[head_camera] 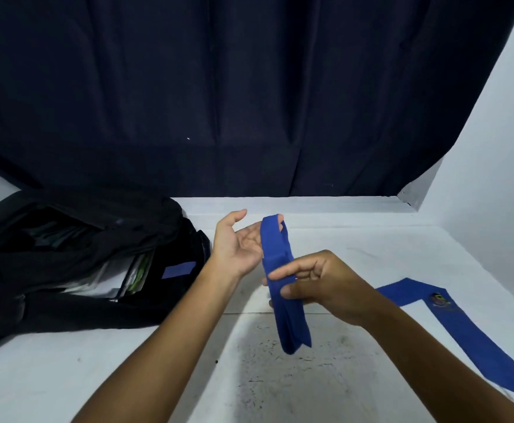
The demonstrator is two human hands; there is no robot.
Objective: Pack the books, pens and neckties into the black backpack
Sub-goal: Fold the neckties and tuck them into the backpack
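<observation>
Folded blue necktie [283, 282]: mid-fold, pinched by right hand [319, 285], looped over open left hand [240, 242]. Second necktie [463, 328]: table, 4 o'clock. Black backpack [75, 270], 9 o'clock, apparently holding books. Next: stow the fold inside.

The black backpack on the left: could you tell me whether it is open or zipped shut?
Open. The black backpack gapes along its top, and books show inside the opening.

Backpack [75, 270] contents partly hidden
</observation>
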